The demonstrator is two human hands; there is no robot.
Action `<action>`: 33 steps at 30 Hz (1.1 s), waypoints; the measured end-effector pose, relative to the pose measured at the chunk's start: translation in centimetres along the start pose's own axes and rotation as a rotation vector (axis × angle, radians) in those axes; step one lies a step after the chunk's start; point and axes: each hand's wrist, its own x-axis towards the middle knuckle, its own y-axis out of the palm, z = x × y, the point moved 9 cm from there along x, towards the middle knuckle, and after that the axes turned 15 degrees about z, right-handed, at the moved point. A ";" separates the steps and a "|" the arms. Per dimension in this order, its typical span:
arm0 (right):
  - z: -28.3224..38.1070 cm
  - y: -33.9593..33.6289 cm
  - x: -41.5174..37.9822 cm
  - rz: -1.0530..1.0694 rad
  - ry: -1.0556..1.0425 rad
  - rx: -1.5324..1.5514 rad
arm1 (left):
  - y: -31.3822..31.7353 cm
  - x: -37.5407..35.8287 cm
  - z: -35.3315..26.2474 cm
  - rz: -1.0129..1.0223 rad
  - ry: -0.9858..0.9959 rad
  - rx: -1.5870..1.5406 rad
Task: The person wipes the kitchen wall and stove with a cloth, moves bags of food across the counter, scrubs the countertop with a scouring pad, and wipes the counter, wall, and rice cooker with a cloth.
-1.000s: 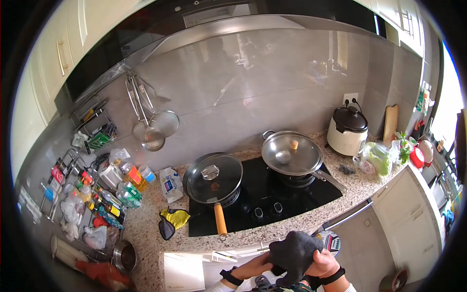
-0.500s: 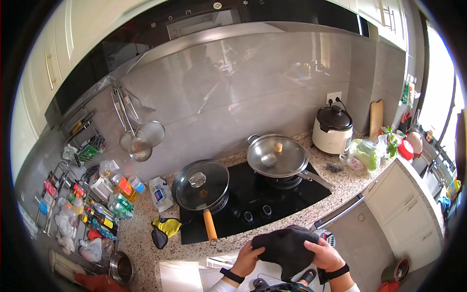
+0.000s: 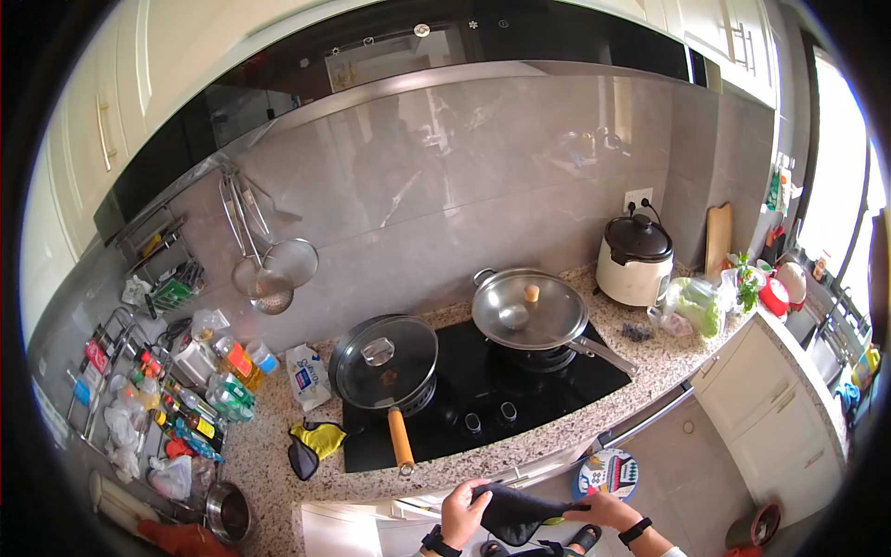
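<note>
Between my two hands, in front of the counter's edge, is a black oven mitt (image 3: 513, 513) with a bit of yellow-green at its right end. My left hand (image 3: 461, 513) grips its left end, with thumb and fingers closed on the fabric. At the other end, my right hand (image 3: 608, 511) pinches it. A yellow and black cloth mitt (image 3: 320, 439) lies on the counter left of the stove. Nearby on the hob (image 3: 464, 455) stands a lidded frying pan (image 3: 385, 357) with a wooden handle pointing toward me.
A lidded steel wok (image 3: 529, 311) sits on the right burner. Further right are a rice cooker (image 3: 637, 260) and bagged greens (image 3: 696, 306). Bottles (image 3: 237, 362) and a white packet (image 3: 307, 376) crowd the left. A round patterned stool (image 3: 605, 473) stands below the counter.
The mitt has moved lower and left, and now appears flatter and narrower between my hands. My view has shifted slightly, bringing more of the stool into sight.
</note>
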 end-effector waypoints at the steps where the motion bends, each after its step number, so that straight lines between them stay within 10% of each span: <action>1: 0.9 1.1 -0.2 0.275 0.119 -0.004 | -0.2 0.0 -1.5 -0.042 0.048 0.100; 7: 7.8 -4.8 -2.8 0.019 -0.218 -0.083 | -1.9 -0.7 -5.2 -0.171 0.097 0.179; 10: 7.3 -3.0 -3.6 0.441 -0.538 1.066 | -2.3 0.6 -7.4 -0.164 0.150 0.079; 15: 13.3 -2.0 -2.6 0.394 -0.425 1.235 | 0.7 4.4 -9.5 0.076 0.209 0.227; 17: 14.5 -2.8 -2.4 0.266 -0.357 1.145 | 2.2 4.4 -5.2 0.302 -0.146 0.501; 19: 15.8 -4.8 -2.6 0.128 -0.302 0.968 | 2.6 3.7 -2.3 0.253 -0.009 0.575; 23: 19.4 -9.9 -4.8 -0.145 -0.187 0.446 | 2.4 0.5 2.4 0.415 -0.224 0.132; 28: 26.3 -15.0 -6.7 -0.358 0.258 -0.738 | -1.3 -5.1 12.4 0.373 -0.426 -0.036; 30: 23.5 -17.6 -9.5 -0.597 -0.051 0.166 | -4.5 -7.2 15.4 0.221 -0.420 0.036; 33: 19.4 -19.7 -11.3 -0.912 -0.197 0.547 | -7.9 -11.0 17.2 0.048 -0.522 -0.382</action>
